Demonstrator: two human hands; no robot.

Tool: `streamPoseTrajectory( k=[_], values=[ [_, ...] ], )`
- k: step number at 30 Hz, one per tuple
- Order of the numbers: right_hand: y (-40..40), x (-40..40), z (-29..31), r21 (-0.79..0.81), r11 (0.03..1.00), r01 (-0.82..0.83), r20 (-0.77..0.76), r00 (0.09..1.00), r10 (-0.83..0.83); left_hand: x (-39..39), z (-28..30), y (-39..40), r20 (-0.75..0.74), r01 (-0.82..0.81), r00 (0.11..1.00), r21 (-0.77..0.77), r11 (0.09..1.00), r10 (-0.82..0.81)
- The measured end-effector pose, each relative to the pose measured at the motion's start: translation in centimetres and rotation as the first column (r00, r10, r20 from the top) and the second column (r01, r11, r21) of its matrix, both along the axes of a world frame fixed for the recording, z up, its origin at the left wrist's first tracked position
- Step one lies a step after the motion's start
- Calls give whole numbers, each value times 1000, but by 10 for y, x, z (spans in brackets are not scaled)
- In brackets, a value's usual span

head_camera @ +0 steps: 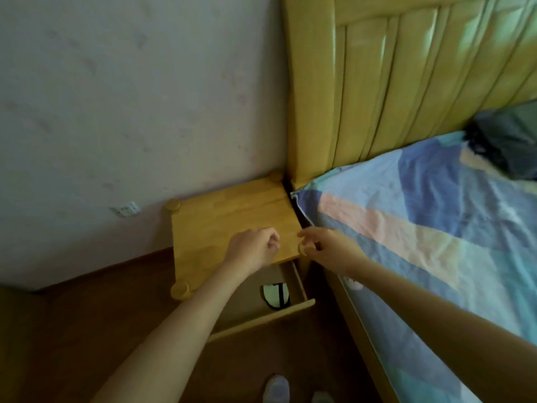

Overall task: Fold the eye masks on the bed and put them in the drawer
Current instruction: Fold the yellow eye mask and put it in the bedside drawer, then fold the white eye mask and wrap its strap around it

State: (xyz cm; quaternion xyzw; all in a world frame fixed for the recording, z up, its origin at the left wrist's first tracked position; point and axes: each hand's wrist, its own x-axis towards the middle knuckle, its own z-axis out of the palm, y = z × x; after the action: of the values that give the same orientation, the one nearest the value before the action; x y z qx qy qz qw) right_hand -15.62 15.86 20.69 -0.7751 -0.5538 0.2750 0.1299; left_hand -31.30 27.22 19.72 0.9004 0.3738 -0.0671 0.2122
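Both hands empty, fingers loosely curled; eye mask (275,295) in open drawer (261,318), strap front-to-back.

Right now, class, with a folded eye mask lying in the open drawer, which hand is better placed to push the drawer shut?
Probably the left hand: its forearm crosses directly above the drawer, while the right hand reaches from the bed side.
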Motion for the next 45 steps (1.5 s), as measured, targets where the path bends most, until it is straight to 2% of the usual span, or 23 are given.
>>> streamPoseTrajectory(
  k=[3, 8, 11, 16, 19, 21, 23, 28, 36, 40, 45],
  values=[
    [-37, 9, 78, 140, 984, 109, -43, 994, -104, 9, 76, -25, 43, 48, 998, 93, 995, -52],
    [-112, 17, 170, 277, 911, 306, -211, 944, -253, 19, 180, -69, 142, 197, 964, 196, 960, -227],
    [-145, 13, 204, 351, 857, 377, -181, 925, -333, 25, 231, -85, 186, 266, 930, 257, 929, -318],
    [-192, -20, 250, 478, 731, 487, -150, 866, -478, 32, 288, -106, 239, 435, 808, 376, 818, -539],
    [-228, -49, 264, 502, 659, 560, -138, 804, -578, 33, 300, -122, 252, 537, 705, 422, 731, -663],
    [-265, -79, 268, 503, 579, 642, -144, 723, -676, 34, 301, -143, 239, 656, 585, 422, 625, -775],
    [-287, -96, 270, 470, 578, 667, -123, 698, -705, 33, 297, -154, 254, 687, 547, 409, 601, -798],
    [-386, -165, 270, 412, 384, 826, -82, 453, -888, 40, 289, -238, 239, 849, 299, 376, 372, -924],
    [-543, -263, 267, 388, 120, 914, -31, 144, -989, 10, 286, -431, 283, 926, -15, 366, 93, -959],
    [-633, -301, 264, 358, 65, 932, 7, 67, -998, -8, 278, -542, 317, 934, -112, 358, 9, -942],
    [-745, -338, 263, 374, 8, 927, -7, 12, -1000, -44, 252, -671, 343, 951, -157, 305, -48, -926]
  ],
)
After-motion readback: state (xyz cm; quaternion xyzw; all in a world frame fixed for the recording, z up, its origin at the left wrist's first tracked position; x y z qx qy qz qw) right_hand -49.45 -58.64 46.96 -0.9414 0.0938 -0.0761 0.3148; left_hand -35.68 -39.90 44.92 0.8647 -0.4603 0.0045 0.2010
